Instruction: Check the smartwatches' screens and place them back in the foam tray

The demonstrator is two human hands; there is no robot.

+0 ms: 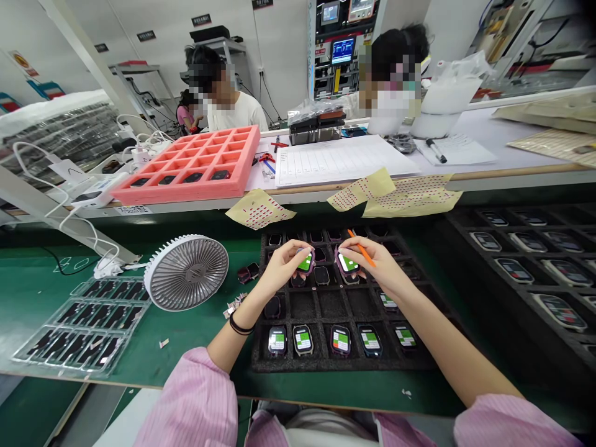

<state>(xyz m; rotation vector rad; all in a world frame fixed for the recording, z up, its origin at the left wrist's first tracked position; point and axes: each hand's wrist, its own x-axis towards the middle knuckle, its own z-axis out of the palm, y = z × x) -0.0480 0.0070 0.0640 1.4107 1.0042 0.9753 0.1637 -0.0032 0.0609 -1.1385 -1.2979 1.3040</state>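
Observation:
Above a black foam tray (305, 361), my left hand (287, 264) grips a purple-framed watch (305, 263) whose screen is lit green. A second purple-framed watch (347, 263), also lit green and white, is held in my right hand (372, 264). An orange stick-like tool (362, 248) lies between the fingers of that same hand. The front row of the tray holds several watches with lit screens, one of them (341, 340) showing a red patch. Darker watches sit in compartments behind, partly hidden by my hands.
A round fan (187, 273) stands left of the tray, beside a clear plastic tray (60, 371) of black pieces. Another foam tray (493, 273) of watches is at the right. The shelf ahead bears a pink foam tray (186, 192) and papers (342, 162). People sit beyond.

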